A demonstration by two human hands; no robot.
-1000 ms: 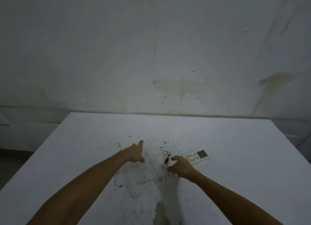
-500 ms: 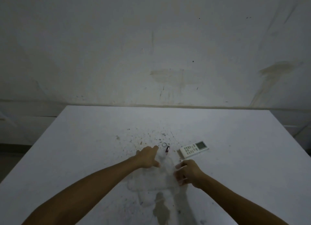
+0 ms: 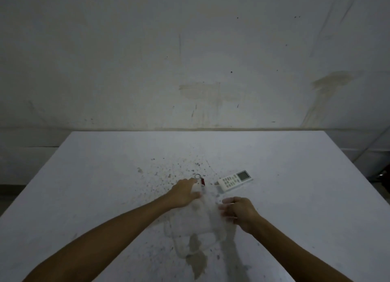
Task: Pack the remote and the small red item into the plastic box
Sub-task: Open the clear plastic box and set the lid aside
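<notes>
gripping the clear plastic box (image 3: 200,220) at frame centre, left hand (image 3: 184,194) clasps its far edge; right hand (image 3: 238,212), fingers loosely curled, touches its right side; red item (image 3: 203,181) and remote (image 3: 234,180) lie just above.

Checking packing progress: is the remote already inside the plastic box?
No, the remote lies on the table beyond the clear plastic box, apart from it.

Two bare arms show, with no sleeves on them at all. The left hand (image 3: 184,194) has no glove, ring or watch. The right hand (image 3: 237,212) is bare too, with nothing on its wrist. Both arms are long and slim. The picture is dim, so small marks on them cannot be made out.
</notes>
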